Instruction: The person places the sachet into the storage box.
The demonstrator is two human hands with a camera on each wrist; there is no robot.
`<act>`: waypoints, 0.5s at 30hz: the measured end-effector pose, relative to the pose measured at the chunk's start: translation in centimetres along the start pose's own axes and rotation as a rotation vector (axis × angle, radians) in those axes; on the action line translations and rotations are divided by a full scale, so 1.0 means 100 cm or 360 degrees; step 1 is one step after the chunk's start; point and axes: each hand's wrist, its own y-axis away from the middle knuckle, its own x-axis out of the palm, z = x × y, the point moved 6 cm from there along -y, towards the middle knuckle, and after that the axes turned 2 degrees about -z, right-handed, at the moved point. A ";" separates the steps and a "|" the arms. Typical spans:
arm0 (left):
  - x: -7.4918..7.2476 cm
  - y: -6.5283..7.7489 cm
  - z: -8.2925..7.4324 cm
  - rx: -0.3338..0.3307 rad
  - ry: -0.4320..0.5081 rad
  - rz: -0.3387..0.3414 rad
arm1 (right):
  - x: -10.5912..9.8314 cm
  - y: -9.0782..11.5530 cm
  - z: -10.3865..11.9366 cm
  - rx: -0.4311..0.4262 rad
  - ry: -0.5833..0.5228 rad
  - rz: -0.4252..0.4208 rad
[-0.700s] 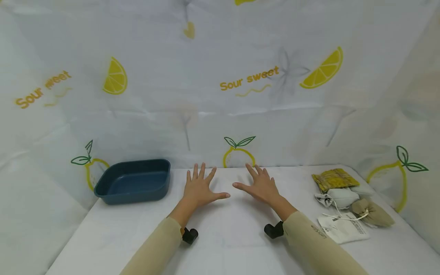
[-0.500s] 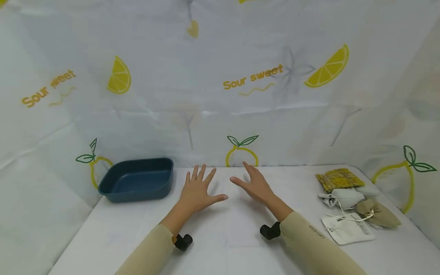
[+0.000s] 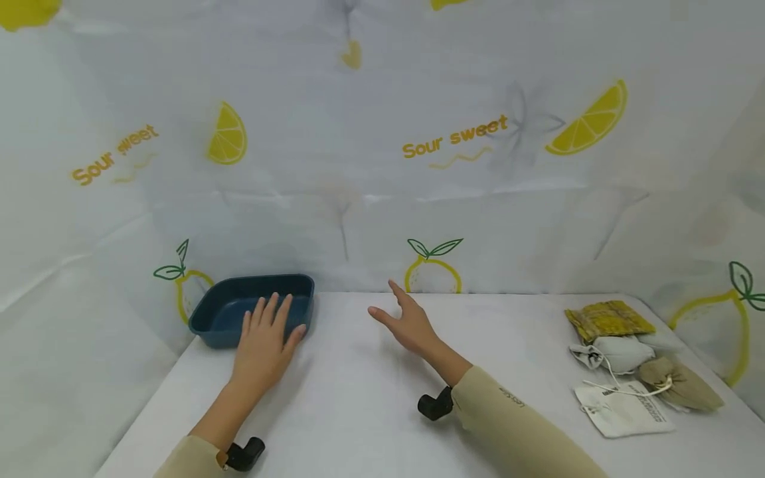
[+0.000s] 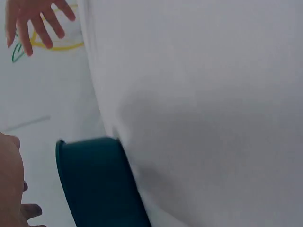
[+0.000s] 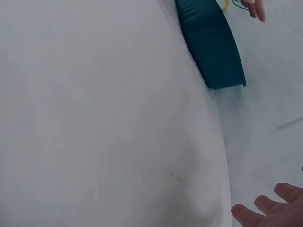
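Note:
My left hand (image 3: 261, 352) is at the near side of a dark blue-green rectangular basin (image 3: 209, 333), its straight fingers overlapping the basin's front in the head view. Nothing is in that hand. My right hand (image 3: 412, 328) hovers over the middle of the white table with thumb and fingers extended, holding nothing. The basin's outer wall (image 4: 102, 184) shows beside part of my left hand (image 4: 9, 184) in the left wrist view. From the right wrist, the basin (image 5: 213, 47) appears at the top and my right fingertips (image 5: 265, 208) at the lower right.
On the table's right side lie several small pouches: a yellow patterned one (image 3: 612, 318), a grey-white one (image 3: 621, 353), a tan drawstring one (image 3: 684, 385) and a flat white one (image 3: 624, 411). A white lemon-print sheet (image 3: 370, 226) hangs behind the table (image 3: 358, 411).
My left hand has moved left from mid-table to the basin. The right hand has shifted a little left. The head view has turned slightly left.

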 end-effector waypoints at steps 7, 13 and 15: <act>-0.023 0.009 0.080 -0.0554 0.0363 -0.0227 | 0.039 -0.007 0.019 -0.0030 -0.0105 0.0075; -0.027 0.019 0.125 -0.0924 0.0594 -0.0346 | 0.075 -0.012 0.036 -0.0058 -0.0204 0.0140; -0.026 0.021 0.132 -0.0953 0.0634 -0.0347 | 0.086 -0.013 0.041 -0.0070 -0.0230 0.0154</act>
